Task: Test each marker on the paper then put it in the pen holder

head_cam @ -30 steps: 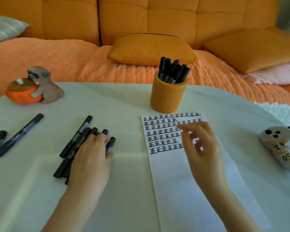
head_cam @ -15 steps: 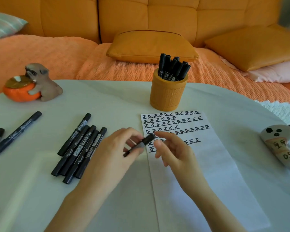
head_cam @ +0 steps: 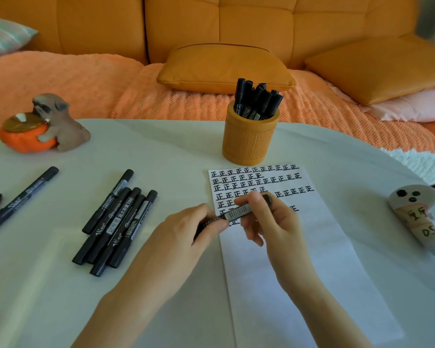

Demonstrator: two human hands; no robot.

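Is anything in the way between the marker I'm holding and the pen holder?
Nothing visible does. The marker, gripped by left hand and right hand, is over the paper, which lies flat before the pen holder. Its mouth is crowded by standing markers.

Single head-worn wide-angle view, set at the near side of the table (head_cam: pixel 161 151), facing forward and down. Forearms enter from the bottom edge. Left hand (head_cam: pixel 186 234) and right hand (head_cam: pixel 274 222), both gripping one marker (head_cam: pixel 237 212), sit centre frame, closest to lens. Paper (head_cam: pixel 312 247) and pen holder (head_cam: pixel 249 141) lie right of centre, farther out. Sofa (head_cam: pixel 211 21) fills the far top.
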